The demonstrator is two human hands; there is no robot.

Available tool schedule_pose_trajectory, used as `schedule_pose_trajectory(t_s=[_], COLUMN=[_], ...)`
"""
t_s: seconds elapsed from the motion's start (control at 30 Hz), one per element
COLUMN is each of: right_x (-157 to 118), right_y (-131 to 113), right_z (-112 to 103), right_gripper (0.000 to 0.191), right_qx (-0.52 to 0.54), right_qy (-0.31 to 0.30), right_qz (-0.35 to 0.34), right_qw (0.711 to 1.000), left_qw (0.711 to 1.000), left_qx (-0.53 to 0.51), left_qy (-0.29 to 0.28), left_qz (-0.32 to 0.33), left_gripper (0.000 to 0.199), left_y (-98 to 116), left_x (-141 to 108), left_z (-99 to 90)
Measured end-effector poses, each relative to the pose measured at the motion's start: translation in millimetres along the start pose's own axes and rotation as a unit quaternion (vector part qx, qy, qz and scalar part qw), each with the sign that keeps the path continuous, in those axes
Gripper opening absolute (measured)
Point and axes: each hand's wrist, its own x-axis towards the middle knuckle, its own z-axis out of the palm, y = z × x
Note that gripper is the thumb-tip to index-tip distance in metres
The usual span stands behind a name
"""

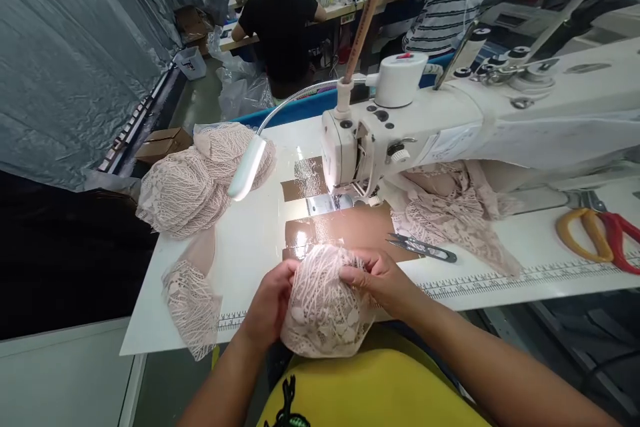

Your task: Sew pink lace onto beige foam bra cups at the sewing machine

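Note:
A pale pink lace bra cup is held up at the table's front edge, between my two hands. My left hand grips its left side, with the fingertips partly hidden behind the lace. On the upper right edge, my right hand pinches the lace between thumb and fingers. Just beyond the cup lies a brown plate on the sewing machine bed. Thread snips rest to the right of it, near my right hand. The sewing machine head stands behind, its needle area above the bed.
More lace cups are piled at the table's left, one piece hanging over the front edge. Lace fabric lies under the machine arm. Scissors with yellow and red handles sit far right. A lamp leans over the table. Two people work behind.

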Motion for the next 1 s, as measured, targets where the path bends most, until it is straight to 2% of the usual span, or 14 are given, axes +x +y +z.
schedule_pose_trajectory(t_s=[0.07, 0.13, 0.27, 0.37, 0.43, 0.5, 0.57, 0.6, 0.63, 0.7, 0.73, 0.8, 0.87, 1.0], right_x=[-0.3, 0.7, 6.3, 11.3, 13.6, 14.4, 13.3, 12.2, 11.0, 8.3, 7.0, 4.7, 3.5, 5.5], right_y=[3.8, 5.4, 4.0, 4.4, 4.9, 3.8, 0.4, -2.0, -4.6, -9.9, -12.1, -15.2, -16.0, -11.8], right_z=[1.1, 4.7, 18.6, 23.1, 19.1, 11.6, 4.8, 2.9, 2.3, 5.0, 7.9, 14.7, 20.3, 24.7], right_gripper=[0.032, 0.033, 0.038, 0.033, 0.031, 0.032, 0.031, 0.030, 0.027, 0.020, 0.016, 0.010, 0.010, 0.017], right_qx=[0.044, 0.046, -0.019, 0.059, 0.135, 0.166, 0.140, 0.104, 0.055, -0.052, -0.096, -0.148, -0.171, -0.188], right_qy=[0.062, 0.092, 0.086, 0.123, 0.171, 0.203, 0.192, 0.167, 0.132, 0.042, -0.001, -0.063, -0.087, -0.041], right_qz=[-0.018, -0.035, -0.039, -0.016, -0.006, -0.010, -0.014, -0.015, -0.016, -0.019, -0.023, -0.035, -0.043, -0.111], right_qw=[0.997, 0.994, 0.995, 0.991, 0.976, 0.965, 0.971, 0.980, 0.990, 0.998, 0.995, 0.986, 0.981, 0.975], left_qw=[0.990, 0.978, 0.982, 0.983, 0.988, 0.997, 0.983, 0.958, 0.945, 0.960, 0.957, 0.923, 0.904, 0.919], left_qx=[-0.142, -0.205, -0.172, -0.143, -0.109, -0.043, 0.040, 0.086, 0.114, 0.178, 0.228, 0.349, 0.408, 0.381], left_qy=[0.014, 0.000, 0.032, 0.104, 0.100, 0.004, -0.166, -0.259, -0.301, -0.204, -0.126, -0.018, -0.007, -0.053], left_qz=[-0.009, -0.027, -0.065, -0.053, -0.047, -0.056, -0.072, -0.088, -0.057, 0.075, 0.131, 0.160, 0.125, 0.088], left_gripper=[0.061, 0.070, 0.057, 0.053, 0.036, 0.006, 0.025, 0.026, 0.025, 0.011, 0.021, 0.056, 0.059, 0.026], left_y=[-6.3, -12.5, -21.8, -27.2, -29.0, -25.4, -13.4, -4.3, 6.1, 26.7, 35.1, 44.8, 44.8, 32.4], left_x=[-5.3, -9.2, -3.3, 3.8, 1.4, -7.9, -20.5, -26.3, -31.0, -34.8, -33.8, -27.3, -18.5, -9.5], left_z=[1.1, 6.1, 22.8, 27.6, 21.8, 9.2, -6.2, -13.0, -18.3, -23.0, -22.6, -18.4, -13.1, -7.3])
